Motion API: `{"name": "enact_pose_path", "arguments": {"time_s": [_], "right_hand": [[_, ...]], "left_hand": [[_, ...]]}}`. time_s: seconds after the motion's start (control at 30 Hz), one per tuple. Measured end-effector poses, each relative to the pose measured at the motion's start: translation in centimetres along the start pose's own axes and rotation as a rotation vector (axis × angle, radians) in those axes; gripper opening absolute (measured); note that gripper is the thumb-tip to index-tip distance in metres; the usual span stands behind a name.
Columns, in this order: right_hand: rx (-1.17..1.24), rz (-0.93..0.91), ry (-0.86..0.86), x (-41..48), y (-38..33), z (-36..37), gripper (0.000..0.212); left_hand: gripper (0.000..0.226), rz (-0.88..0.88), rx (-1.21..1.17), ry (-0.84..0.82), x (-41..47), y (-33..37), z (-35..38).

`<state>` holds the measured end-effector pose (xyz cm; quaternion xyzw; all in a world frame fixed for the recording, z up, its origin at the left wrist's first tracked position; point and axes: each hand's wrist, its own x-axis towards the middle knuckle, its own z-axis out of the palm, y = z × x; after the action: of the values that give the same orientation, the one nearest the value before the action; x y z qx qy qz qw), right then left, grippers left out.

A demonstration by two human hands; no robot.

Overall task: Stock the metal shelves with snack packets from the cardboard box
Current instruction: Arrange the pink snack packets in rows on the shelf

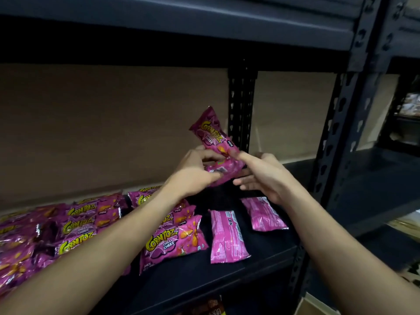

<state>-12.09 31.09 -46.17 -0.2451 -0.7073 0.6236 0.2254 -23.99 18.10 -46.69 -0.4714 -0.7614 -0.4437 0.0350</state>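
Both hands are raised above the black metal shelf [193,276], meeting over its middle section. The left hand [195,176] has its grip closed, fingers and thumb curled round a second packet [223,171], which lies roughly level between the two hands. The right hand [266,176] has its grip closed in a pinch on the lower end of the raised packet [213,133], thumb on top, with its remaining fingers loosely curled beneath the second packet. The raised packet is pink, printed face towards the camera, standing tilted with its top leaning left, clear of the shelf and in front of the brown backing board [113,123]. On the shelf below, a pile of pink packets [68,223] occupies the left portion, overlapping one another, mostly face up. Just to the right of the pile, one face-up packet [175,239] lies near the front edge, partly under the left forearm. Further right, two face-down packets lie flat and apart from each other: the nearer one [227,237] close to the front edge, the farther one [264,213] behind it to the right, under the right wrist. A perforated rear post [241,105] stands behind the raised packet. An upper shelf [181,19] spans the top of the view. A front post [336,133] stands at the right.
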Motion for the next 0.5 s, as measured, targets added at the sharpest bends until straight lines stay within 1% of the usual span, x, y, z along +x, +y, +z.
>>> {"name": "enact_pose_path", "arguments": {"time_s": [0.1, 0.17, 0.2, 0.27, 0.3, 0.37, 0.5], "right_hand": [[0.054, -0.013, 0.063, 0.7, 0.6, -0.8, 0.026], [0.036, -0.023, 0.148, 1.1, 1.2, -1.5, 0.014], [0.007, -0.033, 0.209, 1.4, 1.7, -1.8, 0.014], [-0.102, -0.085, 0.357, 1.9, 2.8, -2.4, 0.026], [-0.166, -0.111, 0.432, 1.8, 3.1, -2.7, 0.032], [-0.241, -0.161, 0.512, 1.4, 3.7, -3.0, 0.036], [-0.245, -0.196, 0.523, 1.0, 4.9, -2.5, 0.034]], "left_hand": [[0.036, -0.017, -0.051, -0.055, 0.3, -0.5, -0.1], [0.028, -0.13, -0.207, -0.07, 0.7, -0.9, 0.1], [0.025, -0.209, -0.294, -0.035, 1.1, -1.2, 0.3], [0.021, -0.354, -0.433, 0.072, 2.2, -2.0, 1.0], [0.016, -0.427, -0.497, 0.094, 2.7, -2.3, 1.5], [0.009, -0.547, -0.573, 0.05, 3.5, -2.6, 2.8], [0.011, -0.745, -0.525, -0.09, 4.1, -1.9, 5.3]]}}
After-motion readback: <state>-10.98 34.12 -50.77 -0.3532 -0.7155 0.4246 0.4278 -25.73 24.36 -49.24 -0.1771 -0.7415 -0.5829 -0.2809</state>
